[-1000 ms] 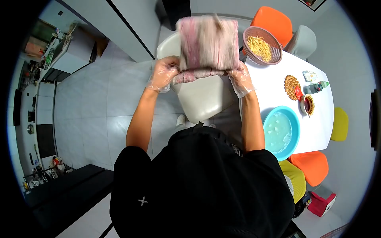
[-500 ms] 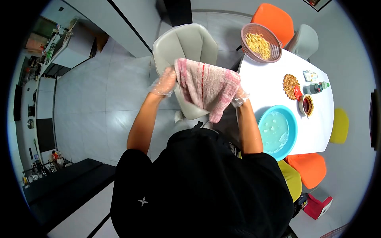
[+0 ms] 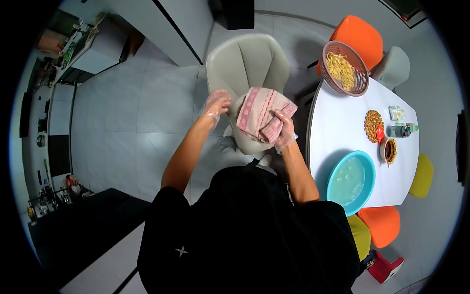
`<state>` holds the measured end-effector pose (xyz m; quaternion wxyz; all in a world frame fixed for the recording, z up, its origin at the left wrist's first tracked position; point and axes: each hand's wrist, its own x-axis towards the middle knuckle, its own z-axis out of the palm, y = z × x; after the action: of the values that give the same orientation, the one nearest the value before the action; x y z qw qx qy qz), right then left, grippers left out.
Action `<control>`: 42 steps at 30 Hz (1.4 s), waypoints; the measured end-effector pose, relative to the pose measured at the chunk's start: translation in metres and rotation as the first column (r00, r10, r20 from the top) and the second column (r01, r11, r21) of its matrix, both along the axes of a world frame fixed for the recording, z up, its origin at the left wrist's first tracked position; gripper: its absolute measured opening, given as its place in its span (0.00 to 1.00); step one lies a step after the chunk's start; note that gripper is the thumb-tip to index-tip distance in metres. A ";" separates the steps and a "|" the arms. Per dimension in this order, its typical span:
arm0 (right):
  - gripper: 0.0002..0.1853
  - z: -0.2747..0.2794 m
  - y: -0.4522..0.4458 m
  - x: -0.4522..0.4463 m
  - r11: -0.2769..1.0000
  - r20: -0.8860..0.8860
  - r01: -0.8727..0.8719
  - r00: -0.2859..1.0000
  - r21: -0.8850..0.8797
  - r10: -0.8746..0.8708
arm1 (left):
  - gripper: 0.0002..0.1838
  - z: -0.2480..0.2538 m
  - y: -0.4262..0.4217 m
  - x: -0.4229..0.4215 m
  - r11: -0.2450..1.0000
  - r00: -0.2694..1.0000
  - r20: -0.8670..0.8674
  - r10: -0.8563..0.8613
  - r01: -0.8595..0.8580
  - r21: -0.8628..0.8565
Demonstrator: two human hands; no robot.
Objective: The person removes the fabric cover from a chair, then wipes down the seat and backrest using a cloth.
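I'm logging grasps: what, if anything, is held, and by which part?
The pink-striped towel, held by its bunched right side in the right grip; the left grip holds nothing.

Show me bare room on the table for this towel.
The widest patch for the towel on the table lies between basket and basin, left of the round brown mat in the picture. A smaller one lies between basin and bowl. Mat, bowl and bottle crowd together.
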<state>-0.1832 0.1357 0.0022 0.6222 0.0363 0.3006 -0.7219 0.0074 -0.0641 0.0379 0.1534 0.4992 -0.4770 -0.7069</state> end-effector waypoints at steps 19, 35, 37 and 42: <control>0.36 -0.060 -0.352 -0.100 0.757 -0.777 0.588 -0.321 0.285 0.542 | 0.40 -0.121 -0.264 -0.065 0.834 0.965 0.117 -0.234 0.261 -0.486; 0.41 -0.069 -0.326 0.110 0.984 -0.960 0.143 -0.241 0.109 0.142 | 0.54 -0.097 -0.280 -0.051 0.714 0.849 -0.517 0.112 0.293 0.636; 0.42 -0.070 -0.324 0.102 0.986 -0.941 0.140 -0.312 0.092 0.132 | 0.54 -0.092 -0.278 -0.053 0.752 0.863 -0.496 0.097 0.263 0.605; 0.44 -0.078 -0.352 0.044 0.998 -0.951 0.065 -0.310 -0.012 0.009 | 0.55 -0.089 -0.274 -0.052 0.892 0.960 -0.278 0.044 0.088 0.444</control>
<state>-0.1391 -0.2162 -0.0755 0.1036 -0.5413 0.6954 -0.4611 -0.0445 -0.3379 -0.0513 0.0912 0.4102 -0.2787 -0.8636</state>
